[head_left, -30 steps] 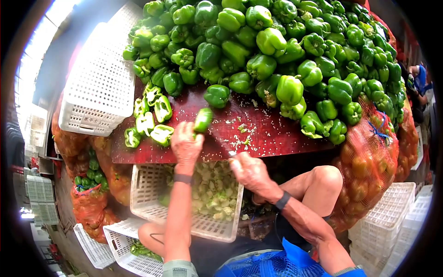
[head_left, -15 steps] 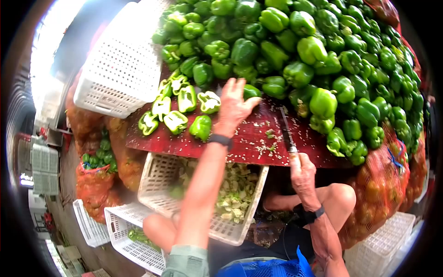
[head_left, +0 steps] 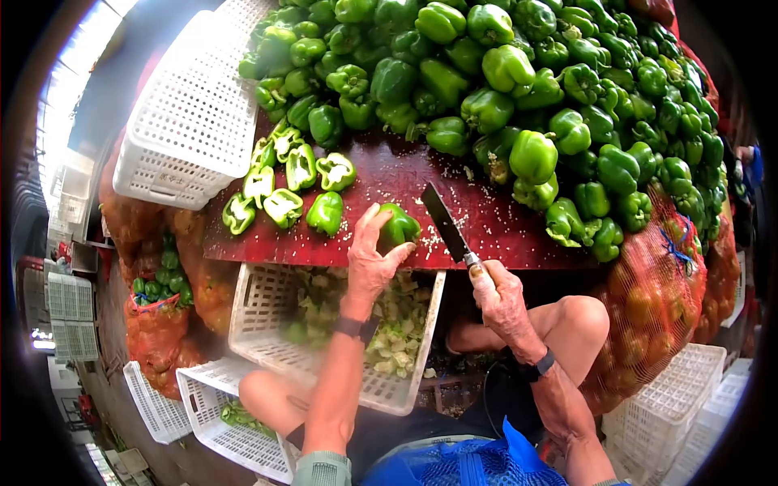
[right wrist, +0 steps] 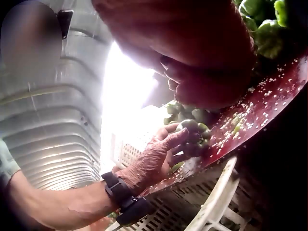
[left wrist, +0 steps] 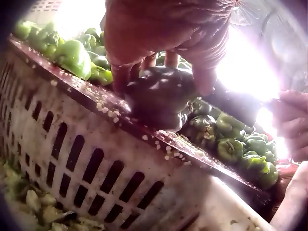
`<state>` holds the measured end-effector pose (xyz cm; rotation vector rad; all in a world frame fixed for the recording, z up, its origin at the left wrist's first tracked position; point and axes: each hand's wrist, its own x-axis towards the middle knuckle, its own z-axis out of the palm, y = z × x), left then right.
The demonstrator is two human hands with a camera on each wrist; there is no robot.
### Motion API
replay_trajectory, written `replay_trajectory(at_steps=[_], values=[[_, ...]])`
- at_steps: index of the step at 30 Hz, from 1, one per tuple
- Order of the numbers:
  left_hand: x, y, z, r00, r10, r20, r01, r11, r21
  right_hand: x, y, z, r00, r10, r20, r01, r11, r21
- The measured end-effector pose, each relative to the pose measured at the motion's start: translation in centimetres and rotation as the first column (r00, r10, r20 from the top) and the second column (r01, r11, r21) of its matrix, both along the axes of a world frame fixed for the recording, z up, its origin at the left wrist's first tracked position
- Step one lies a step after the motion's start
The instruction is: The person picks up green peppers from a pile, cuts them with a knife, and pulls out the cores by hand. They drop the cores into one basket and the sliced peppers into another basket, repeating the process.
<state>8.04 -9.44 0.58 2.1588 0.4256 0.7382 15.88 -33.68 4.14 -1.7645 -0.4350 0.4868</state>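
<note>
One pepper (head_left: 402,226), one knife (head_left: 446,223)

At the six-o'clock edge of the bench (head_left: 389,178), the pepper is grasped by the left hand (head_left: 369,263); the knife, at its three o'clock, by the right hand (head_left: 501,301). The pepper is drawn nearer than before.

The left hand (head_left: 373,261) is arched in a wide grip; the right hand (head_left: 503,304) is curled more tightly.

Head feed: I get glare upper left, fisheye bend, black corners. Wrist feeds backlit; held green pepper (left wrist: 161,94) reads dark.
</note>
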Motion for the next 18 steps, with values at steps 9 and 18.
replay_trajectory(at_steps=[9,18], values=[[-2.8,-1.1,1.4,0.992,0.121,-0.042,-0.121,0.993,-0.009,-2.0,0.7,3.1,0.976,0.18,0.125,-0.181,0.983,-0.005],[-1.5,-1.1,2.0,0.996,0.09,-0.023,-0.088,0.994,0.068,1.0,0.1,4.3,0.915,0.331,0.23,-0.306,0.942,-0.141]])
